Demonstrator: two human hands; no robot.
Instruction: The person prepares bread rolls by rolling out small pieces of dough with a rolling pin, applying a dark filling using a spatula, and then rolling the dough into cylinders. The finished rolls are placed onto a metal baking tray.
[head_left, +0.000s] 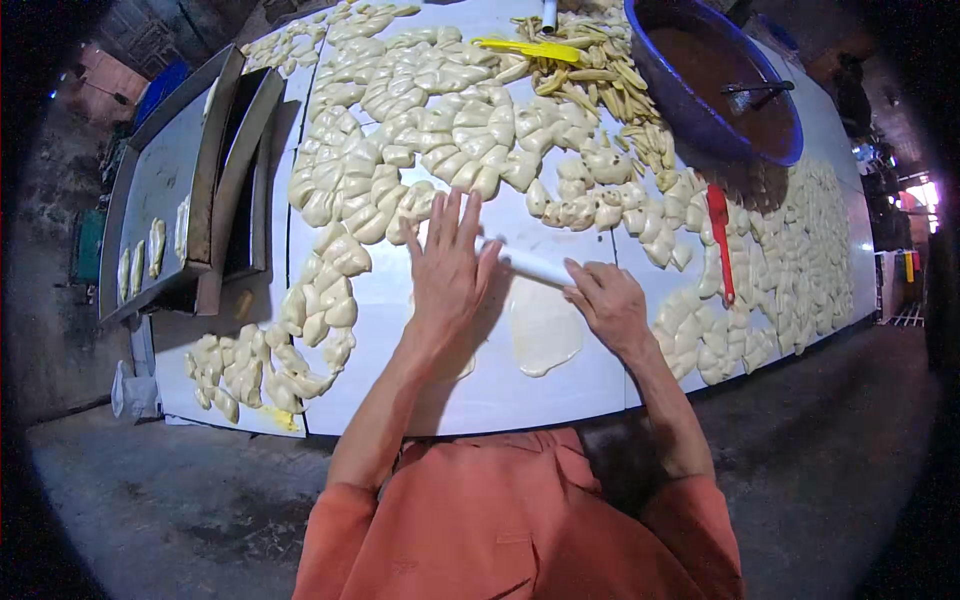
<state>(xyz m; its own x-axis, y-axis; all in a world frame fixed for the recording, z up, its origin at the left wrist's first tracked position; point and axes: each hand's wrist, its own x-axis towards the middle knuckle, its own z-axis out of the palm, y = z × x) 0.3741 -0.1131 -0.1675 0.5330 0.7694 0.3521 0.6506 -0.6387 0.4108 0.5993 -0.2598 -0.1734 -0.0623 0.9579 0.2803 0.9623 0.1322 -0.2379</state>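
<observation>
My right hand (607, 302) grips the right end of a white rolling pin (535, 267). Just below the pin lies a thin, flattened sheet of pale dough (546, 332) on the white tabletop (380, 370). At the pin's other end my left hand (447, 262) is open, fingers stretched out and apart, with its fingertips near the dough pieces. Whether its palm touches the pin or dough cannot be seen. A thin edge of another dough sheet (464, 370) shows beside my left forearm. Many glossy dough pieces (390, 140) surround the work spot on the left, far and right sides.
Metal trays (215, 190) lean at the left, one with several dough strips. A blue tub (640, 50) of brown filling stands far right, next to peeled banana pieces (610, 85). A yellow spatula-like tool (530, 49) and a red-handled tool (720, 245) lie among them.
</observation>
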